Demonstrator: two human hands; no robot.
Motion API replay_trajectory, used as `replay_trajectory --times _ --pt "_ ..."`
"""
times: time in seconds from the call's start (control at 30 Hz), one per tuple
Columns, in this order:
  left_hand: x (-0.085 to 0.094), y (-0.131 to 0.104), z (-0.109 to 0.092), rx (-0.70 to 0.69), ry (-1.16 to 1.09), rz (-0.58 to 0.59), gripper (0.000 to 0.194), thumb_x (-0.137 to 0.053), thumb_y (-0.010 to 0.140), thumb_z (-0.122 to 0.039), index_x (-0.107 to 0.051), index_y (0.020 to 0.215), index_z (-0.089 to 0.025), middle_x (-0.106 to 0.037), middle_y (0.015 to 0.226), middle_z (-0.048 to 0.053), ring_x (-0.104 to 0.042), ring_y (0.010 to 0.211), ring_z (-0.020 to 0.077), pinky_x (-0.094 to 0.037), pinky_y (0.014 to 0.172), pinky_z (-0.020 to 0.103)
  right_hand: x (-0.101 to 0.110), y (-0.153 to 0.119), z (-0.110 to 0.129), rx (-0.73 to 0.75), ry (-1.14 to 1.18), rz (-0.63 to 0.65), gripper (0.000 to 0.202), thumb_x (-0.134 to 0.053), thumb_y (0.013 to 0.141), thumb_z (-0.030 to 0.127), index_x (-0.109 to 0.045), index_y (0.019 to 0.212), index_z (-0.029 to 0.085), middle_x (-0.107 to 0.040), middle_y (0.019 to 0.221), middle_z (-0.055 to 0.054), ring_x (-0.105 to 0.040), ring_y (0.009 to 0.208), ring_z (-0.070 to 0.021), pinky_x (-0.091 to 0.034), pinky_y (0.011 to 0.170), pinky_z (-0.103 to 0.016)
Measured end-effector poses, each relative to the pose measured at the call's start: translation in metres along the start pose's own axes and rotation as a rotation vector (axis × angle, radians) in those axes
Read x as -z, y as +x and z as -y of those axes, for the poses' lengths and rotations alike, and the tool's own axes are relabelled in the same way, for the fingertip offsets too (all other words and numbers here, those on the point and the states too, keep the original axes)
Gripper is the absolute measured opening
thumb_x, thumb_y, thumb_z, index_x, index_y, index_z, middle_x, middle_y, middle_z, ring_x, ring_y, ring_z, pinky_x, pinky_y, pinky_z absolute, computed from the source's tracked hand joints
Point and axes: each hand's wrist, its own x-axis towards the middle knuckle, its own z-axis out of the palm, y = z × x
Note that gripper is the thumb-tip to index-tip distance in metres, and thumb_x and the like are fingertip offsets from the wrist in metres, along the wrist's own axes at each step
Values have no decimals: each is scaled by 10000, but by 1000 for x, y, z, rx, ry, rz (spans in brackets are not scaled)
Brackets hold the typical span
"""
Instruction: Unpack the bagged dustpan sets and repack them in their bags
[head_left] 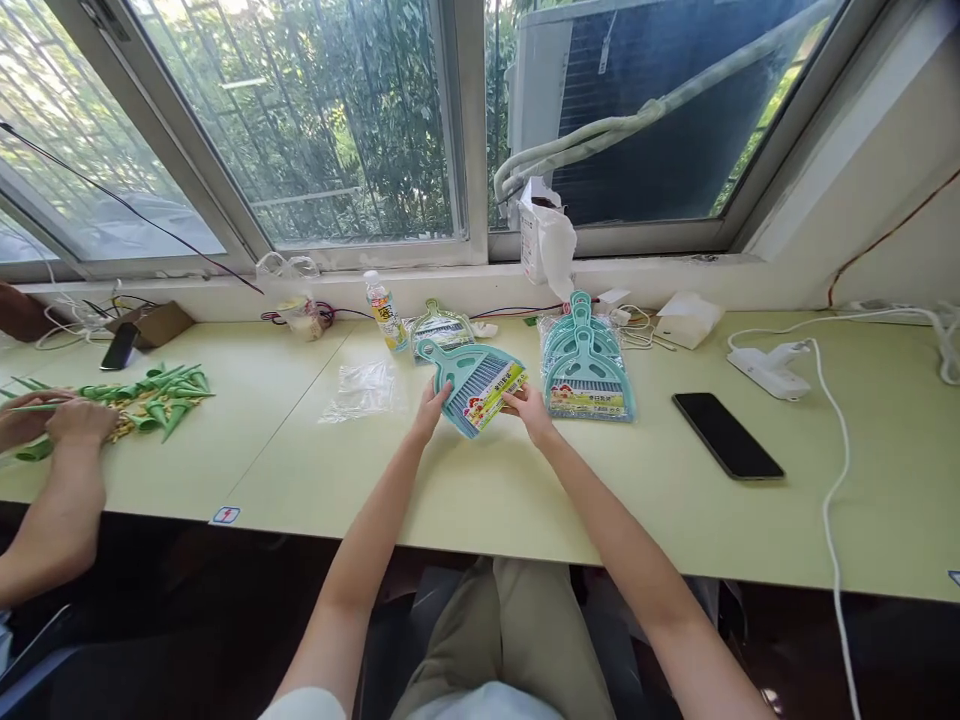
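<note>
Between my hands, tilted over the table, is a teal mini dustpan and brush set [474, 380] with a yellow-green label. My left hand [430, 408] grips its left edge below the handle. At its right corner, my right hand [528, 408] pinches the label end. Just right of it lies a stack of similar dustpan sets [586, 370], partly in clear plastic. Behind the held set, another dustpan set [439, 328] in clear wrapping rests near a bottle [385, 312]. Flat clear plastic bags [364, 388] lie to the left.
A black phone [727, 436] and a white power strip [772, 370] with a trailing cable are at the right. At far left, another person's hands [79, 425] work among green cone-shaped pieces [169, 400]. A tissue pack [541, 235] stands on the windowsill.
</note>
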Motion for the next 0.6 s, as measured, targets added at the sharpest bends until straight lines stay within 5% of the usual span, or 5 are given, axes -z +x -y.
replay_trajectory --times 0.1,0.23,0.4,0.5,0.6 --pt "8 5 9 39 -127 -142 453 -603 792 -502 -612 1131 -203 -653 1091 61 -589 1059 237 -455 949 385 27 -3 19 43 -299 13 142 -670 697 244 -658 821 177 -714 884 -68 -676 831 -214 -563 803 -419" --pt "29 13 13 67 -223 -203 383 -575 813 -484 -635 1055 -194 -654 1079 73 -605 1045 222 -450 974 395 114 -32 47 255 -619 -48 244 -585 755 315 -687 931 180 -718 956 -76 -667 876 -205 -526 831 -366" --pt "32 19 18 63 -212 -202 352 -583 808 -453 -637 1041 -195 -652 1067 68 -611 1017 213 -459 962 382 228 -76 65 235 -1028 -560 295 -530 783 294 -678 990 144 -717 873 -119 -661 780 -210 -502 788 -349" --pt "27 19 18 57 -174 -159 364 -579 806 -464 -635 1040 -191 -656 1056 70 -613 1000 206 -466 942 365 250 -86 67 158 -1259 -624 283 -512 816 298 -673 980 132 -706 819 -127 -646 750 -220 -480 761 -342" --pt "22 16 17 44 -122 -109 409 -572 798 -500 -630 1044 -178 -658 1053 80 -614 996 207 -469 919 358 236 -90 69 170 -1518 -632 307 -451 863 256 -628 1069 113 -677 963 -173 -612 880 -251 -443 757 -349"
